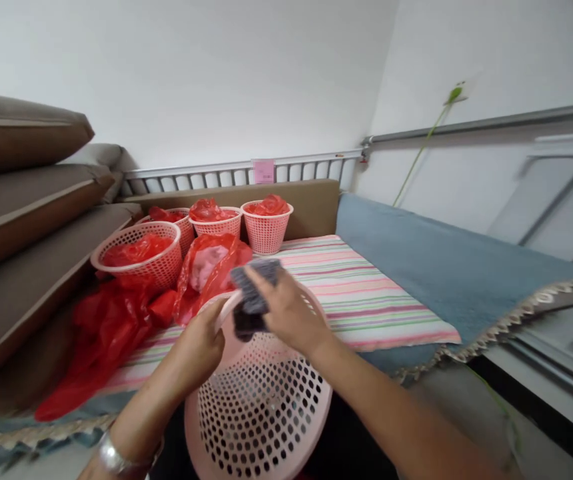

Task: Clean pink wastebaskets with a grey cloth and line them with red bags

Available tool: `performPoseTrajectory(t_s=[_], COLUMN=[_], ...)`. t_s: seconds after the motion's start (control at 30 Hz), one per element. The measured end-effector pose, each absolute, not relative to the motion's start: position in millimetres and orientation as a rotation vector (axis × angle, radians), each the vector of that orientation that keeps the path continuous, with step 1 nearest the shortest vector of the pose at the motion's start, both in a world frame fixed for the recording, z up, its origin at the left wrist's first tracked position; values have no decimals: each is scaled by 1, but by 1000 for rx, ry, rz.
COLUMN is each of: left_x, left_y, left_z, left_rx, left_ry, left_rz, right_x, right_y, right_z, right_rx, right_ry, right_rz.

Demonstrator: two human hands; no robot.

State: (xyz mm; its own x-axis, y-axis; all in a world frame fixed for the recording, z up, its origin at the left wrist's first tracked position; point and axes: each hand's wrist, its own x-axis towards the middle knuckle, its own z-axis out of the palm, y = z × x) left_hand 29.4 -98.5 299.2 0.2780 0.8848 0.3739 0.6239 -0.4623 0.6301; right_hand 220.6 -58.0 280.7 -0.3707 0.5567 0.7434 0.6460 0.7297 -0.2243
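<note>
A pink perforated plastic basket (pixel 266 407) is tilted in front of me, its side and base showing round holes. My left hand (pixel 206 343) grips its rim, fingers wrapped over the edge. On my left wrist is a silver bracelet. My right hand (pixel 291 307) presses a grey cloth (pixel 256 283) against the rim close to my left hand; a darker part of the cloth hangs below into the basket's opening. Just beyond the rim lies an open red plastic bag (pixel 216 267) with pale pink contents that I cannot make out.
Several pink baskets (pixel 266 230) holding red bags stand at the back left. A loose red bag (pixel 111 333) drapes over the striped cloth (pixel 376 300). Brown cushions (pixel 31 200) are stacked at left, and a blue-covered seat (pixel 446 253) runs along the right. A green cord (pixel 419 153) hangs from the wall.
</note>
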Motion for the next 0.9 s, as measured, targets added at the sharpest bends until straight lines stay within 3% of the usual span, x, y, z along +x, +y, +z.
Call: performPoseTrajectory(t_s=[0.1, 0.23, 0.5, 0.7, 0.9], left_x=[28, 36, 45, 46, 22], left_y=[-91, -93, -105, -111, -111], left_z=[297, 296, 291, 281, 309], left_rx=[2219, 2184, 2012, 2002, 1906], left_ry=[1332, 1357, 1414, 1364, 1460], left_rz=[1009, 1017, 1112, 1192, 1066], right_x=[192, 202, 285, 311, 290], right_y=[-68, -63, -33, -57, -48], right_z=[301, 289, 215, 158, 211], right_rx=[-668, -769, -1440, -1578, -1372], right_ry=[-2265, -2110, -1583, -1391, -1557], right_rz=[-307, -234, 266, 441, 332])
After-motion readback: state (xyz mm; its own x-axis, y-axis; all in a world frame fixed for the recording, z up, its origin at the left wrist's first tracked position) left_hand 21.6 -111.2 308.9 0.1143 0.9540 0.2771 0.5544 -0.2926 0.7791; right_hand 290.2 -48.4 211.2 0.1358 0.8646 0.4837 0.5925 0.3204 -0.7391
